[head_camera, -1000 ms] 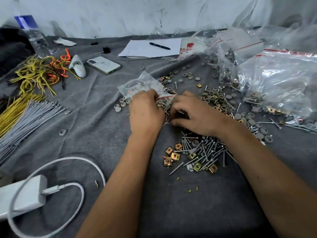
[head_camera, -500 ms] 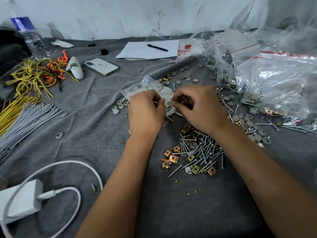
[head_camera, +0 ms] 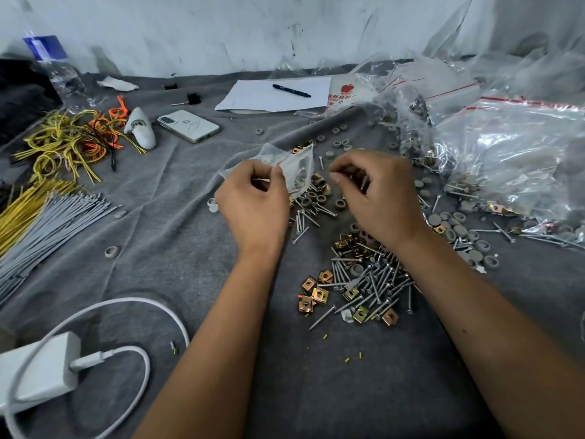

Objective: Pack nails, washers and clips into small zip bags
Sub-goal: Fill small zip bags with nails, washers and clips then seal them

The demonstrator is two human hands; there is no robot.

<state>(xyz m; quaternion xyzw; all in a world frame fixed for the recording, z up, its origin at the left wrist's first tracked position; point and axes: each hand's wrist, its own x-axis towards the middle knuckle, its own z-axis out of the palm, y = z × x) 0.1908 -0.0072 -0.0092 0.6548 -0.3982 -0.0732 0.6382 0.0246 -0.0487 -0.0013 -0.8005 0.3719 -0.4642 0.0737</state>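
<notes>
The right hand (head_camera: 376,198) is curling its fingers inward, hiding whatever it is holding. The left hand (head_camera: 253,201) is covering the lower part of the small zip bag (head_camera: 297,172), whose contents are blurring together. The charger (head_camera: 34,372) is running off the left edge.

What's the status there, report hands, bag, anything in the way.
Left hand pinches small zip bag. Right hand curled beside it, contents hidden. Nail pile below; nothing blocking.
</notes>
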